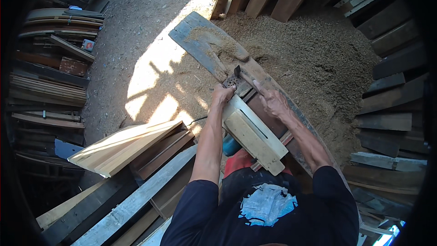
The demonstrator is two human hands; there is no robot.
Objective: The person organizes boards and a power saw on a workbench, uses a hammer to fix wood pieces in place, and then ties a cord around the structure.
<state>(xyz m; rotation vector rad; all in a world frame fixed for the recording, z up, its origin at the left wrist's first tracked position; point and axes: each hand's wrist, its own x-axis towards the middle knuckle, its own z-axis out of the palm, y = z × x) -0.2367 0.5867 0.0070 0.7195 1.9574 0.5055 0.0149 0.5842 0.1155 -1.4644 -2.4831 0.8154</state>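
Observation:
My left hand (223, 94) is closed at the edge of a dark metal plate (231, 82) dotted with holes, at the front end of a bench-mounted wooden fixture. My right hand (275, 104) wraps the wooden handle of what looks like a hammer (246, 75), its dark head standing over the plate. Between my forearms lies a pale wooden board (255, 125) with a long slot, with a thicker wooden block (255, 141) on it. A teal rounded housing (231, 146) shows partly beneath the board.
The fixture rests on a long, worn plank bench (198, 36). Sawdust and shavings (318, 59) heap on the right. Planks (145, 143) lean close on my left, with stacked boards (48, 89) farther left. More boards (387, 123) line the right side and the back.

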